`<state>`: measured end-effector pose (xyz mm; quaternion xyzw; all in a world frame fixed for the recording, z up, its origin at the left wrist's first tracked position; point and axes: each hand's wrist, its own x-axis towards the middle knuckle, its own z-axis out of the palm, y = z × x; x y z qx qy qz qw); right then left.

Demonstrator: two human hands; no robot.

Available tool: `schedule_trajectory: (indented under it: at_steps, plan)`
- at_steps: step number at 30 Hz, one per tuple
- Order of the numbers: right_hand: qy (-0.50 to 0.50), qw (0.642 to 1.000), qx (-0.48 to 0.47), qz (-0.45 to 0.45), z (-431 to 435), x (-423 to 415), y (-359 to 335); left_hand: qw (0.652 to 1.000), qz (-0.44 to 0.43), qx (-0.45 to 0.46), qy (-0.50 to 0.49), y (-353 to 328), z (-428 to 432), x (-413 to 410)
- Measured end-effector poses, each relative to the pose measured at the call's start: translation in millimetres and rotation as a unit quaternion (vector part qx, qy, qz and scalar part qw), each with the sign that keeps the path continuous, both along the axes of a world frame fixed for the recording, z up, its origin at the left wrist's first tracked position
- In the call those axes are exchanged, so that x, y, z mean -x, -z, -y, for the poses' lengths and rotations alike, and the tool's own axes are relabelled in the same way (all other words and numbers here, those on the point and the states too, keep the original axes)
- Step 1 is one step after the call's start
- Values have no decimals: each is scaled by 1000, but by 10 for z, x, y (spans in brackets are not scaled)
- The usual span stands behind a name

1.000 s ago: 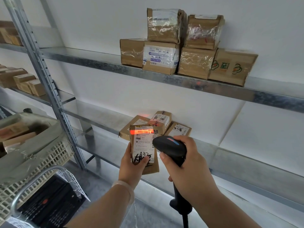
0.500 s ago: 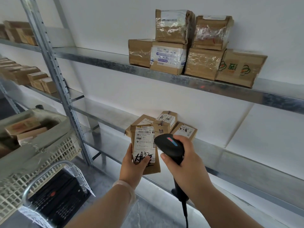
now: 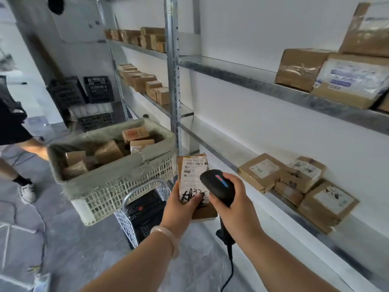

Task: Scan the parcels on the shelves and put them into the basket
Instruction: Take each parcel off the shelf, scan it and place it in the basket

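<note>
**Item 1.** Left hand [image 3: 179,209]: fingers curled round a parcel [image 3: 192,175]. The thumb pressed across the handwritten marks low on its white label; the other fingers were hidden behind the box. The parcel stood upright, label toward the camera, barcode above the thumb. A pale bracelet [image 3: 168,239] sat on that wrist.

**Item 2.** Right hand [image 3: 237,207]: fingers wrapped round the handle of a black scanner [image 3: 217,183]. Its head rose just above the fingers and overlapped the parcel's right edge; whether the two touched could not be told. A cable [image 3: 230,268] hung from the handle, below the fingers.

**Item 3.** Basket [image 3: 126,188]: white plastic lattice lined with grey cloth, near the left-hand fingers on their left. The held parcel was outside it. Brown boxes [image 3: 108,152] lay loose inside.

**Item 4.** Lower shelf [image 3: 210,148]: to the right of the right-hand fingers, bearing a cluster of shelf parcels [image 3: 261,171], some stacked.

**Item 5.** Upper shelf [image 3: 231,74]: well above both hands, holding taped cartons [image 3: 301,68].

**Item 6.** Second person [image 3: 12,123]: partly in view, well to the left of the fingers, past the basket.
</note>
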<state>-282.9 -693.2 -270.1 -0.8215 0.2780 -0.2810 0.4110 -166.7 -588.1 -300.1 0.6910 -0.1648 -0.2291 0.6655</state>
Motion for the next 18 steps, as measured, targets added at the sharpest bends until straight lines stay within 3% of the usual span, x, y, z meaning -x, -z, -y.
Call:
schedule_trajectory:
  at_steps: [15,18]
  plan:
    - [-82,995,1,51,-964,-2439,-58,997,15,-28,-73,-208,-1139,-2228]
    - [-105,993,1,59,-1017,-2818,-85,996,11,-1,-86,-208,-1248,-2529]
